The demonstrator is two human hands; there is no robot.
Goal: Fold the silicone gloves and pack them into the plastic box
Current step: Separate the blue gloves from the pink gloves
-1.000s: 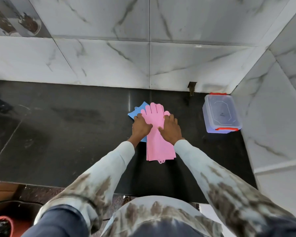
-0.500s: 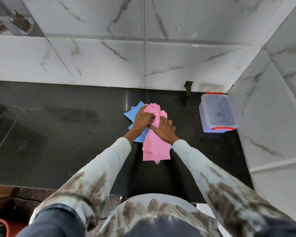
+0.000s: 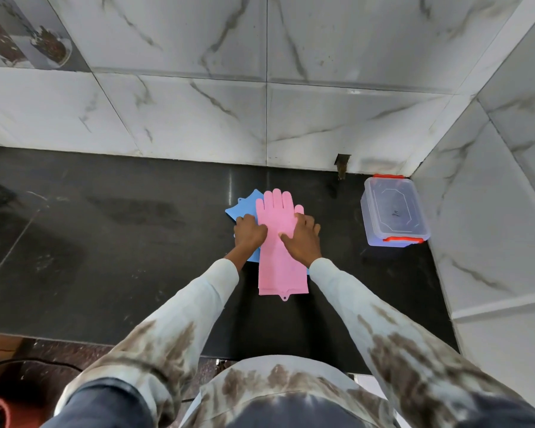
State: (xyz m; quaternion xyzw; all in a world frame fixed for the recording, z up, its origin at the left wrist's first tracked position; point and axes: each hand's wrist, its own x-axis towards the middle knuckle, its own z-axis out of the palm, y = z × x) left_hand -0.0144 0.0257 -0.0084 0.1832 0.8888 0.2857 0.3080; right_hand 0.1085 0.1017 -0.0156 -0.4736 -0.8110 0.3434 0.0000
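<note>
Two pink silicone gloves (image 3: 281, 267) lie flat and stacked on the black counter, fingers pointing to the wall, cuffs toward me. Under them lies a blue glove (image 3: 244, 208), showing at the upper left. My left hand (image 3: 249, 234) sits at the pink gloves' left edge with its fingers curled onto that edge. My right hand (image 3: 301, 239) presses flat on the pink gloves' palm area, fingers spread. The clear plastic box (image 3: 394, 211) with red latches stands to the right, lid on.
The black counter (image 3: 121, 257) ends at a marble-tiled wall behind and another wall right of the box. A small dark fitting (image 3: 342, 163) sits at the back wall's foot. The counter's front edge is just before my body.
Half a second ago the pink gloves' fingers were bunched under both hands. Now they lie stretched out flat, and my hands have spread to the gloves' two sides.
</note>
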